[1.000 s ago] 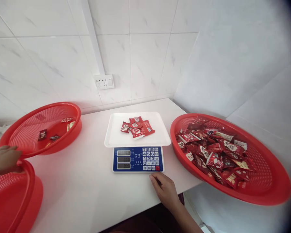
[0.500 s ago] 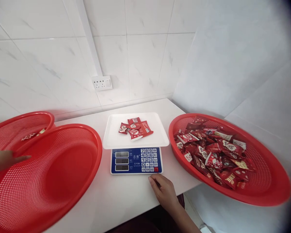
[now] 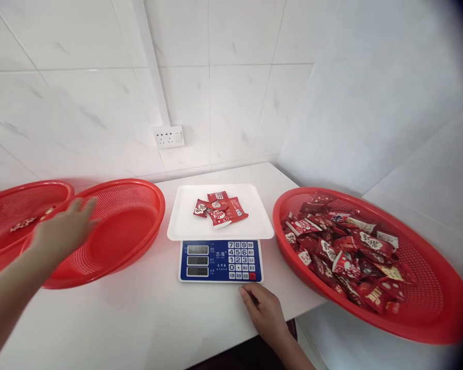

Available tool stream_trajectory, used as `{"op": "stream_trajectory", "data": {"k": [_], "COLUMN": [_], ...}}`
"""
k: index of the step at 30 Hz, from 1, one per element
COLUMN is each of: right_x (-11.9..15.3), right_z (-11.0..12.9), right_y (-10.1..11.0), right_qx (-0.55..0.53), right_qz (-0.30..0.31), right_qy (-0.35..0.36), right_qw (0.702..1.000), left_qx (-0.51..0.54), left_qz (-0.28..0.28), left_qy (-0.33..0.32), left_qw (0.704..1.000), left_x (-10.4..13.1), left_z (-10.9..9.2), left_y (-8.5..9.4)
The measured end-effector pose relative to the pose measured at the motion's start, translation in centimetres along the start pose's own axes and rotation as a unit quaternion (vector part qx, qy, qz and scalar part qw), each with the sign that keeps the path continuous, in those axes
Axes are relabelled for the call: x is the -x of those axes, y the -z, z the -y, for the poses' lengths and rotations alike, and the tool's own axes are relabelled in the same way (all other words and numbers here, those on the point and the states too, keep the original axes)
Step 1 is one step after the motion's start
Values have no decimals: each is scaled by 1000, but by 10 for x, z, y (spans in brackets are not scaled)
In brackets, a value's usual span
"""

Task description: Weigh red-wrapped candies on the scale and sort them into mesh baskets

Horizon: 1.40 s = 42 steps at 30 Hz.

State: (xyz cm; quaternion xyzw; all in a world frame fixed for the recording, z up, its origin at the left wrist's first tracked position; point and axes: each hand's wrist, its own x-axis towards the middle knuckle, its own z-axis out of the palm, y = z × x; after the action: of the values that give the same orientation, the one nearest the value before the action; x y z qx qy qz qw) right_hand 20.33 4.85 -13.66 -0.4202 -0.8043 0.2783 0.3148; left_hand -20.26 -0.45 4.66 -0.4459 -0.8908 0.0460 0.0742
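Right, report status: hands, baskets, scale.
Left hand open over empty red basket. Right hand on table edge below scale, holding nothing. Candy packets on white tray. Nothing obstructing.

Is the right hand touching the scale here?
Cannot tell. In the head view the right hand rests on the white counter with its fingertips right at the front edge of the scale; neither contact nor a gap shows plainly.

Empty red mesh basket [image 3: 131, 226] on table, beside scale [image 3: 219, 254].

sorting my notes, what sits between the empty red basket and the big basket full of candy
In the head view, the scale with its white tray holding a few red packets stands between them.
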Motion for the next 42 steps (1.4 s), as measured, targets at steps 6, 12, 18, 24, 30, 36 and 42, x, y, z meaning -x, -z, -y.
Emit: {"op": "stream_trajectory", "data": {"k": [6,12,18,24,30,36,42], "right_x": [1,5,5,2,3,3,2], "right_z": [-2,-5,-4,-4,-5,-2,-2], "right_y": [-3,-5,-5,-5,-5,-6,-5], "right_qx": [4,-4,1,-3,5,4,4], "right_qz": [1,-18,-10,-13,-4,-15,-27], "right_qy": [-2,1,4,11,5,2,12], "right_qw": [1000,1000,1000,1000,1000,1000,1000], "left_qx": [154,187,211,162,65,44,48], "left_qz": [56,46,7,-35,-79,-80,-95], "left_qy": [-316,-361,-305,-200,-338,-550,-555], "left_qw": [935,912,929,966,936,830,825], "left_x": [-6,-31,-29,-29,-15,2,-5], "left_z": [-141,-199,-175,-114,-141,-212,-220], "left_y": [-9,-30,-17,17,8,-19,-15]}}
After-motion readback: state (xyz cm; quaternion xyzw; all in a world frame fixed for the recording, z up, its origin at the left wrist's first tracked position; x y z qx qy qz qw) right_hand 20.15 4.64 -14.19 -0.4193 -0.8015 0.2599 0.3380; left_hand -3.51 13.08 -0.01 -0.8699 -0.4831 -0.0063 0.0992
